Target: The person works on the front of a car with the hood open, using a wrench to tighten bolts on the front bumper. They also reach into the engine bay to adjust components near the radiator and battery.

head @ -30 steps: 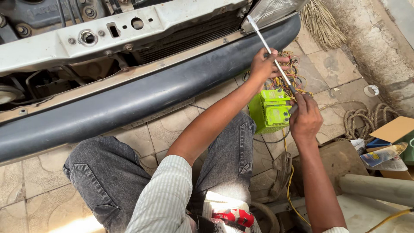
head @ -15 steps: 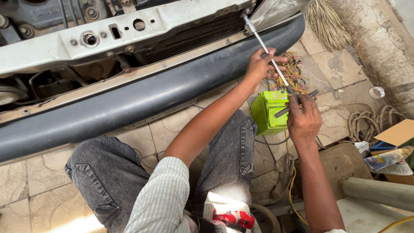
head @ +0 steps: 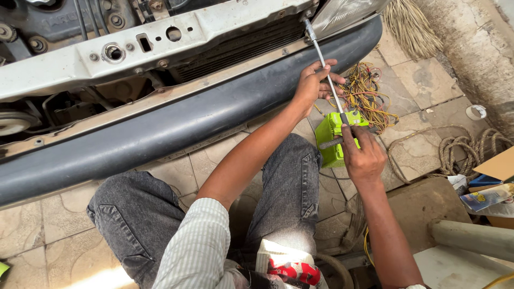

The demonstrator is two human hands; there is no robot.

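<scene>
I crouch in front of a car with a dark grey bumper (head: 176, 128) and a white front panel (head: 160, 37). A long metal extension rod (head: 321, 59) runs from a bolt near the headlight (head: 342, 13) down toward me. My left hand (head: 316, 83) wraps around the middle of the rod. My right hand (head: 364, 155) grips the tool's handle end (head: 334, 143), just over a bright green box (head: 334, 139) on the floor.
A tangle of yellow and red wires (head: 369, 93) lies beside the green box. A coil of rope (head: 466, 147), a cardboard piece (head: 498, 166) and a spray can (head: 484, 198) sit at the right. A broom (head: 407, 24) leans by a stone wall. Tiled floor below.
Both hands and the rod have shifted slightly; my right hand has swung the handle over the green box while the left stays on the rod.
</scene>
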